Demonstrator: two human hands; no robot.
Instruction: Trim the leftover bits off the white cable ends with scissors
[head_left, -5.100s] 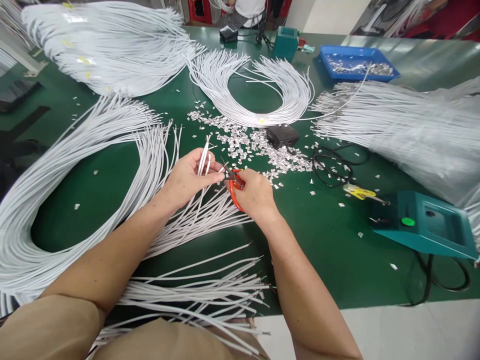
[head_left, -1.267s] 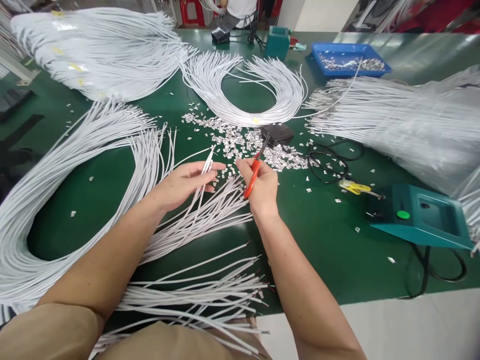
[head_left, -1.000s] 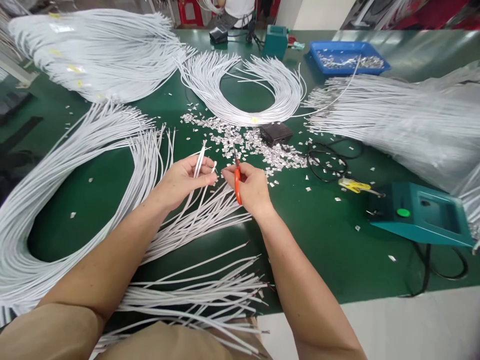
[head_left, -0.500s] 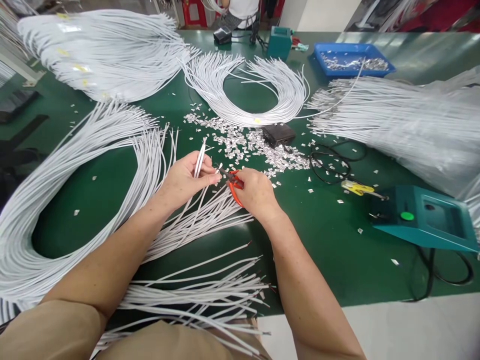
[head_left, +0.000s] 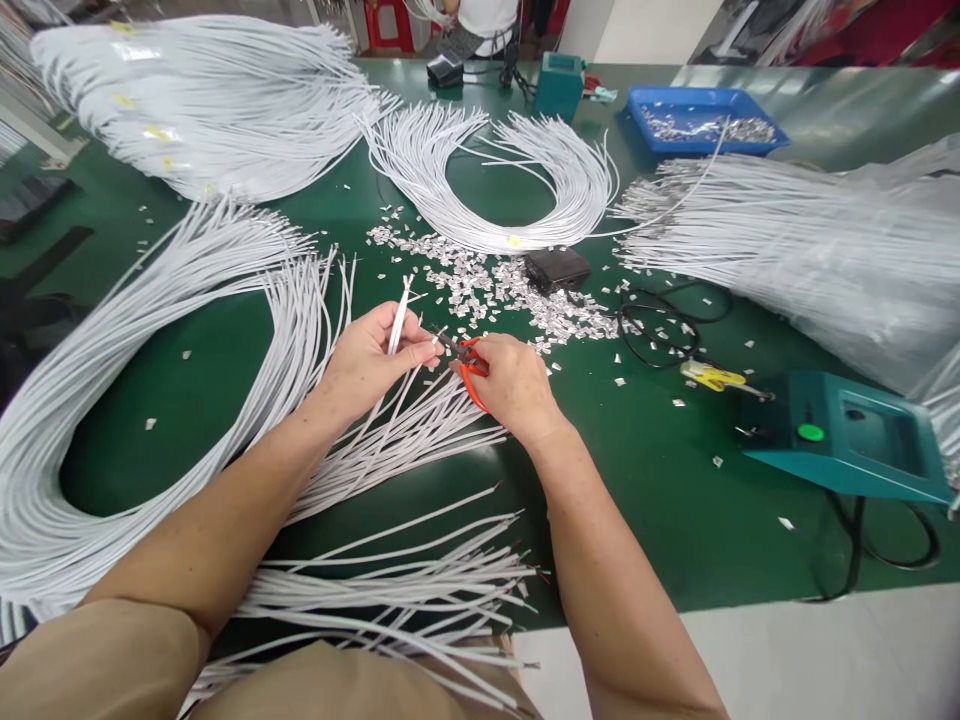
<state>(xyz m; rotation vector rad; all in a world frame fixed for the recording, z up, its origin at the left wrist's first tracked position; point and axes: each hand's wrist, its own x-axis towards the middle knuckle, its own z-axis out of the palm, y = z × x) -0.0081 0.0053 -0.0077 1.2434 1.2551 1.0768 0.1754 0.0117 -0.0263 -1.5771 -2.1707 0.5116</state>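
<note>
In from the table's (head_left: 637,480) near edge, our left hand (head_left: 382,350) pinches white wires (head_left: 400,322) upright, apparently presenting an end to the orange-handled tool (head_left: 469,388) that our right hand (head_left: 514,385), fingers curled round it, points toward them.

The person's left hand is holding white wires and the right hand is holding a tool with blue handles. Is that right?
Not quite: the handles aren't blue, they're orange-red. The head view shows that. The rest is right: the left hand holds white wires, and the right hand holds the tool.
</note>
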